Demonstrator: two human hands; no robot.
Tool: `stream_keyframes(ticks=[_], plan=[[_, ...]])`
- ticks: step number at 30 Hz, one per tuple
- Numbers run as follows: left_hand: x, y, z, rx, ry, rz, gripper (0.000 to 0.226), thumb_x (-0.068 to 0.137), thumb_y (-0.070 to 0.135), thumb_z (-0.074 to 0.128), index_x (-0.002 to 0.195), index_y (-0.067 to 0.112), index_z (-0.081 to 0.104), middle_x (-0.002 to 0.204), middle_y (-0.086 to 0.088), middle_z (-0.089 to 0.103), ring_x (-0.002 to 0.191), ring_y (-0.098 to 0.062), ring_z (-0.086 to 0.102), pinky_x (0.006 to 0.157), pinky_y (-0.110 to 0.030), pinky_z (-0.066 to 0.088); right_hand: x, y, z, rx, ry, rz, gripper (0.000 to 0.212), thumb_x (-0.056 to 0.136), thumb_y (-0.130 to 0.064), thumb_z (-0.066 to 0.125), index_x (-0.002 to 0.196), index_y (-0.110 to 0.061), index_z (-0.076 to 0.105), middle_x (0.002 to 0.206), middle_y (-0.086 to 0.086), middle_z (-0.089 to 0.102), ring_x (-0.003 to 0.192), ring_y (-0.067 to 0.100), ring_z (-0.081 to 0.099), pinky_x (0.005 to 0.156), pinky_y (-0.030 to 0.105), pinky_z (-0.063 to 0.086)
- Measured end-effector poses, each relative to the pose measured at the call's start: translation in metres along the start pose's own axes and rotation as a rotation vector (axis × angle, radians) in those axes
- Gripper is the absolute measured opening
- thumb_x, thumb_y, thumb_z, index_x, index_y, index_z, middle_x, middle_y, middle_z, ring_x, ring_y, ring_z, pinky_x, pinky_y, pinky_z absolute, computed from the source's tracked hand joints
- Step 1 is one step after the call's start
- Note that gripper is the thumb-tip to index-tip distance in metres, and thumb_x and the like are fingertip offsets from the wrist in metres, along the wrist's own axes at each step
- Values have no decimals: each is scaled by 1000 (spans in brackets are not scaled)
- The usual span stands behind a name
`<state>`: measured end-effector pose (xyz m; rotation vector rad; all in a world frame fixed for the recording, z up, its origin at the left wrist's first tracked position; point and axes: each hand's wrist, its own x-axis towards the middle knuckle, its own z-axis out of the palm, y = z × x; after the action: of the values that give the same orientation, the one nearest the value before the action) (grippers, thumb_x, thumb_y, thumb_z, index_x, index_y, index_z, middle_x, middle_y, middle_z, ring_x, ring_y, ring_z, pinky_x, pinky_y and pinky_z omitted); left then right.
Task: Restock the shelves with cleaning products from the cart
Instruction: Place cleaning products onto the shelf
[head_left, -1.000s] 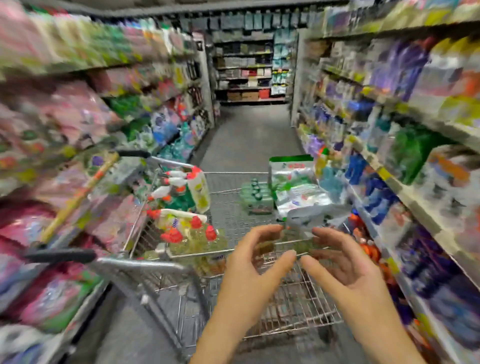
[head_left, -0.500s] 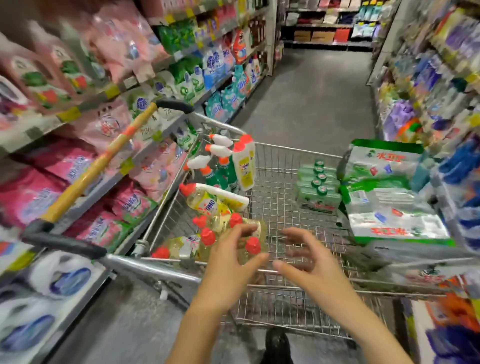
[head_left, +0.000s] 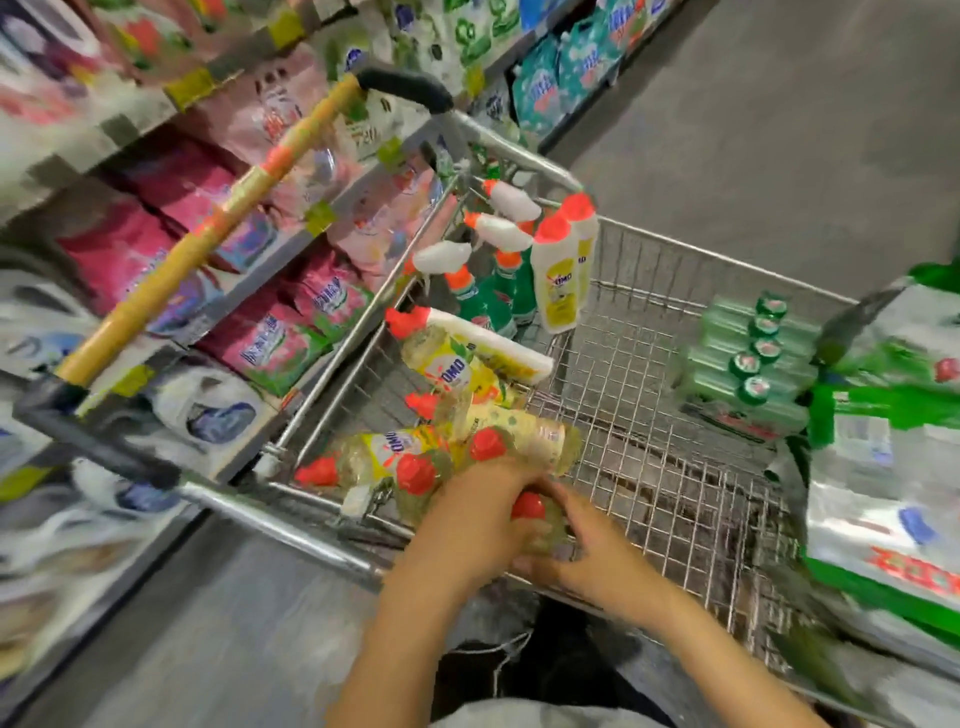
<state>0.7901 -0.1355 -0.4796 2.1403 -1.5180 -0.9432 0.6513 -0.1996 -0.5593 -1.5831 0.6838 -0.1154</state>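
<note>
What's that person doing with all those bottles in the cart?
A person is taking cleaning products out of a shopping cart to restock the shelves. The left hand and right hand both grip a yellow bottle with a red cap at the cart's near corner. It is not lifted out yet. Green spray bottles stand further back.

We saw open room over the bare middle of the cart (head_left: 634, 426); bottles (head_left: 467, 364) crowded its left side, green packs (head_left: 748, 364) and bags (head_left: 883, 493) its right.
</note>
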Motion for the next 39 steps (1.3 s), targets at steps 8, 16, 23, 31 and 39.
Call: stream_keyframes(ticks=[8,16,23,31,39], plan=[[24,10,0,-347,43,35,39,86,10,68,121,22,59,118,6,59,109,-3,58,96,-21,48,1,-3,-23,131,196,70,66,53,-30,86,111,-36,56,98,-15,71,89,0,67,70,9,50],[38,21,-26,-598,35,141,40,91,24,63,115,52,48,128,27,49,114,14,49,94,-13,46,-18,-62,-62,150,503,-142,59,61,-37,82,115,-36,58,110,-20,67,99,-1,64,74,10,51],[38,51,-45,-621,-189,340,55,82,19,74,116,54,49,117,29,61,110,5,58,84,-12,48,-49,-130,-70,102,714,-380,58,57,-45,83,109,-51,56,113,-12,67,102,7,66,80,18,53],[19,92,-47,-648,-80,492,56,58,47,78,110,40,59,106,19,69,100,-1,64,84,-22,54,-102,-168,-51,165,853,-530,52,73,-29,80,120,-32,57,117,-5,67,109,12,64,84,20,52],[-12,141,-36,-706,-311,686,71,47,62,77,108,29,62,100,17,72,93,-4,68,74,-21,55,-169,-149,0,262,1128,-456,50,70,-51,79,116,-55,57,119,-17,66,110,4,63,82,16,52]])
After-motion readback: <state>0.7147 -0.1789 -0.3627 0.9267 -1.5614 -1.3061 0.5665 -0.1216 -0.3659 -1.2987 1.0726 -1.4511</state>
